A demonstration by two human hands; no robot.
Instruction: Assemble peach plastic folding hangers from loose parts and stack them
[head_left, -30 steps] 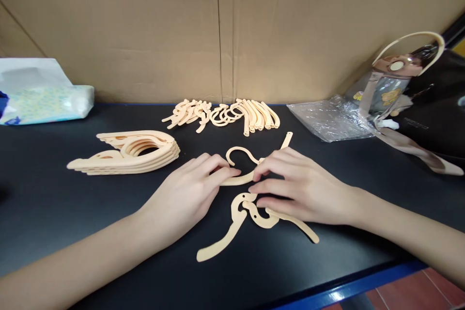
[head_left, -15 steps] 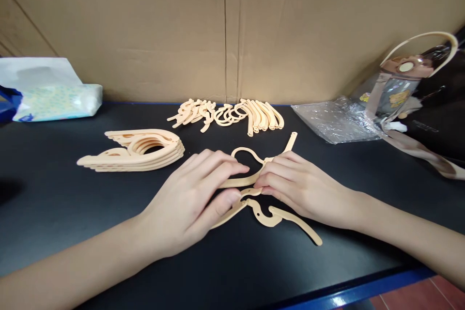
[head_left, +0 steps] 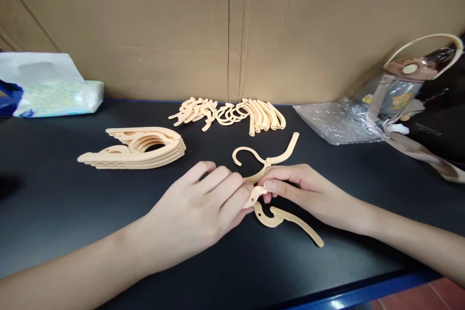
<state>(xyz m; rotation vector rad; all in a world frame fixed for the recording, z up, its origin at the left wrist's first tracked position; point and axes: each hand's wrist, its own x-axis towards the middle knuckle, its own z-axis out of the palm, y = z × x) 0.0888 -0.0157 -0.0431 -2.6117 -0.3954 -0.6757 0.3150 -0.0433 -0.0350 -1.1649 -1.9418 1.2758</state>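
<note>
A cream curved piece [head_left: 253, 197] is showing between the left hand [head_left: 203, 203] and right hand [head_left: 308, 193], over the near middle of the black desk [head_left: 290, 271]; its bend is bearing a small dark hole and its narrow tip is catching the light. The left hand is curling its fingers around one end, hiding the rest; the right hand is pinching the tip between thumb and fingers. Just beside it, a same-coloured jointed piece [head_left: 271, 222] is lying, displaying a hooked bend, another hole and a long, gently curving arm.
</note>
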